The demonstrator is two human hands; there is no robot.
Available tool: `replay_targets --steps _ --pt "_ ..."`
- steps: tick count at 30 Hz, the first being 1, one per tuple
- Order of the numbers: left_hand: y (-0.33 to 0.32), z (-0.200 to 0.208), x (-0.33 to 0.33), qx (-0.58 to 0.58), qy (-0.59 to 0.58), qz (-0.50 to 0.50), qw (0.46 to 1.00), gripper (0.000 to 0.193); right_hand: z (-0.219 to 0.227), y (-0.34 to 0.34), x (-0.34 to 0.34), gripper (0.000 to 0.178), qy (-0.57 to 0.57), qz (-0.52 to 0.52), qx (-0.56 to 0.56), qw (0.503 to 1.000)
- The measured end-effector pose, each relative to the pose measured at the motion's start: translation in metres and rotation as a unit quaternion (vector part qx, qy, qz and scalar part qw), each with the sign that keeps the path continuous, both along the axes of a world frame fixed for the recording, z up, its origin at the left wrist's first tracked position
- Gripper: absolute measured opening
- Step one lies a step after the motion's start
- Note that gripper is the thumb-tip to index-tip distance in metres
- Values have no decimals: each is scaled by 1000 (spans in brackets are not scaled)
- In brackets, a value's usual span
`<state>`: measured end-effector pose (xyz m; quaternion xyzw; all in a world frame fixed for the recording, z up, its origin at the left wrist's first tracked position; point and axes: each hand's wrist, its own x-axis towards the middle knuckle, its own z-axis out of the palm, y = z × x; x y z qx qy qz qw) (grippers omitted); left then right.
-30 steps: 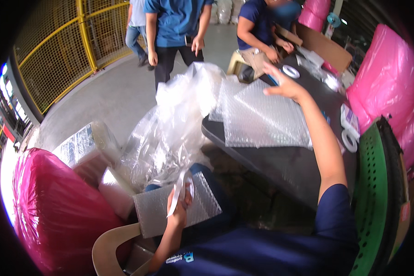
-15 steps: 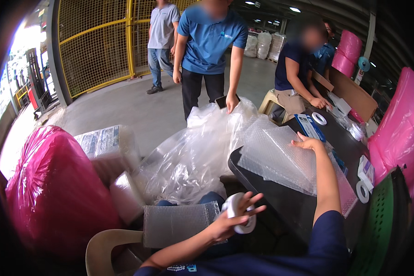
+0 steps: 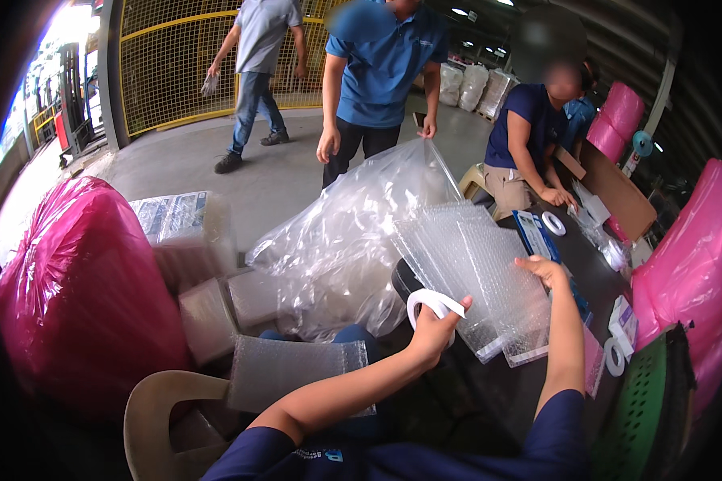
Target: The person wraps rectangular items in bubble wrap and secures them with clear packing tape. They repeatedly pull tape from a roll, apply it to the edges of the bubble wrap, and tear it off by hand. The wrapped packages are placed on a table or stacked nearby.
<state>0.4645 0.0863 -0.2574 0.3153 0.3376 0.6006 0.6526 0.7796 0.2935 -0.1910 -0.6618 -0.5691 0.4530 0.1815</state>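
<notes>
My left hand (image 3: 433, 335) is closed around a roll of white tape (image 3: 430, 303), with a short loose tape end near the thumb. It is beside the near left edge of several overlapping bubble wrap sheets (image 3: 497, 272) over the dark table (image 3: 489, 397). My right hand (image 3: 544, 272) grips the right edge of these sheets, thumb on top; its other fingers are partly hidden. The sheets are slightly raised and tilted, their near corners jutting toward me. Another bubble wrap piece (image 3: 293, 370) lies across my lap.
A person in a blue shirt (image 3: 385, 88) holds up a large clear plastic bag (image 3: 361, 212). A pink bag (image 3: 88, 280) and wrapped stacks (image 3: 176, 220) stand left. More tape rolls (image 3: 553, 223) lie on the table. A seated person (image 3: 521, 136) works at its far end.
My left hand has moved up and right to the sheets and closed around the tape roll. The sheets have shifted toward me. The person in blue has raised the clear bag; another walker moved.
</notes>
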Motion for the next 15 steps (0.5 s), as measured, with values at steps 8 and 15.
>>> replay_targets --steps 8,15 --pt "-3 -16 -7 71 -33 48 996 113 43 -47 -50 120 67 58 33 996" --pt "-21 -28 -41 150 -49 -31 987 95 139 -126 -47 90 26 90 200 975"
